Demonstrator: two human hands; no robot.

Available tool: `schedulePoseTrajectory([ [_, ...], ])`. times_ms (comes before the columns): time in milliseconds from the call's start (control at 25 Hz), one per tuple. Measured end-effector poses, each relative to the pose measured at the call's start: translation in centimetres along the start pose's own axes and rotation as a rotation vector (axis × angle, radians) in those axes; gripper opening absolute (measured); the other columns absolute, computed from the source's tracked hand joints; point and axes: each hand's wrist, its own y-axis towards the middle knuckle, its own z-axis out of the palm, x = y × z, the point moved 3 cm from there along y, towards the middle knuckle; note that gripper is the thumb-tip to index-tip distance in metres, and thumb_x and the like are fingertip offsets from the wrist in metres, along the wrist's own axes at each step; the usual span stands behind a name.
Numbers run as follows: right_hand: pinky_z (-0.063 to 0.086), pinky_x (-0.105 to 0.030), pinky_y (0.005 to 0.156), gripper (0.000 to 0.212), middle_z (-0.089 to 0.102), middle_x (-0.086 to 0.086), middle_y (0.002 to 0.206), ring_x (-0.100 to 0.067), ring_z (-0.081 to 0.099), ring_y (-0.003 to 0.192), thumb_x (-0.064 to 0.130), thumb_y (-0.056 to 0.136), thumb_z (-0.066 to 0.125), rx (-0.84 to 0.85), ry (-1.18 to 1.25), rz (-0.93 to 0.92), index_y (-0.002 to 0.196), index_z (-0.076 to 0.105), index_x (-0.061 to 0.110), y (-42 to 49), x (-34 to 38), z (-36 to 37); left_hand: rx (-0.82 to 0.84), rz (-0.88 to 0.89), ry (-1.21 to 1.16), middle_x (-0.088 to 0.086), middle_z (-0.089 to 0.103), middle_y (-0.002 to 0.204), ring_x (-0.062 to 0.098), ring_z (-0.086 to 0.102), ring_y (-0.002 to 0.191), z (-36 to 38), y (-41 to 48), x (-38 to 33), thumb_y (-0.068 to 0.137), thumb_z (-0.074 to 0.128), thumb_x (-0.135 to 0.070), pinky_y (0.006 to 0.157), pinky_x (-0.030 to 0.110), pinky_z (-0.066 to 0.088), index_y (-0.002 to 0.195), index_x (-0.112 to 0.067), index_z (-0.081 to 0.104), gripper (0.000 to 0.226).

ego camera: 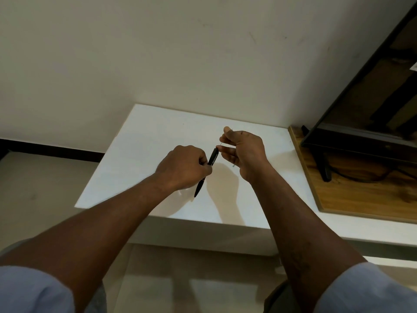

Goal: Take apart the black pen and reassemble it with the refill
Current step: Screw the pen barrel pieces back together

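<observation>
Going from the left: there's floor past the left edge of the white table [146, 154], and the whole left half of the top is open, from the far-left corner down to the near-left corner. The far edge sits against the pale wall.

Over the middle of the table, the left hand [182, 168] is curled into a fist round the black pen [212, 157], gripping it about mid-barrel. The pen is tilted, with its top end up and to the right and its tip pointing down toward the near edge. Can't tell if the tip actually touches the top.

Just right of the pen's top end, the right hand [244, 152] has the refill [221, 144] pinched between thumb and fingertips. The refill is only a thin pale line running from the pen's top end into those fingers, too thin to make out more. The hands are close but apart.

Further right it gets crowded. A wooden board [338, 188] lies along the table's right end, with its left edge near the right hand. A black-framed screen [361, 136] stands on it on a black foot [325, 168].
</observation>
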Motion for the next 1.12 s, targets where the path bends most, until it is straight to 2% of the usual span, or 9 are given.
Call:
schedulePoseTrajectory([
  [200,0.060,-0.025,0.063,0.025,0.080,-0.005,0.096,-0.020,0.081,0.076,0.030,0.096,0.079,0.005,-0.013,-0.020,0.091,0.067,0.008,-0.01,0.03,0.15,-0.009,0.013,0.015,-0.009,0.072,0.072,0.013,0.070,0.067,-0.12,0.09,0.00,0.086,0.068,-0.041,0.072,0.040,0.061,0.078,-0.028,0.069,0.015],
  [400,0.060,-0.024,0.063,0.024,0.079,-0.005,0.092,-0.018,0.079,0.072,0.029,0.096,0.079,-0.005,-0.016,-0.034,0.088,0.068,0.009,0.13,-0.06,0.16,-0.008,0.019,0.026,-0.010,0.071,0.070,0.013,0.070,0.067,-0.09,0.19,0.09,0.087,0.067,-0.042,0.072,0.040,0.061,0.078,-0.028,0.069,0.016],
  [800,0.060,-0.024,0.062,0.025,0.080,-0.003,0.092,-0.016,0.079,0.071,0.030,0.096,0.079,-0.011,-0.036,-0.035,0.097,0.070,0.007,0.12,-0.09,0.26,-0.009,0.022,0.037,-0.009,0.070,0.071,0.013,0.070,0.068,-0.04,0.18,0.17,0.088,0.069,-0.043,0.073,0.040,0.060,0.077,-0.029,0.067,0.018],
  [1120,0.058,-0.029,0.068,0.022,0.079,0.001,0.092,-0.015,0.078,0.077,0.035,0.094,0.080,0.040,-0.193,-0.124,0.088,0.073,0.014,-0.07,0.00,0.77,-0.033,0.019,0.033,-0.010,0.071,0.074,0.014,0.070,0.068,-0.28,0.30,0.16,0.089,0.067,-0.044,0.072,0.041,0.061,0.079,-0.028,0.068,0.018],
])
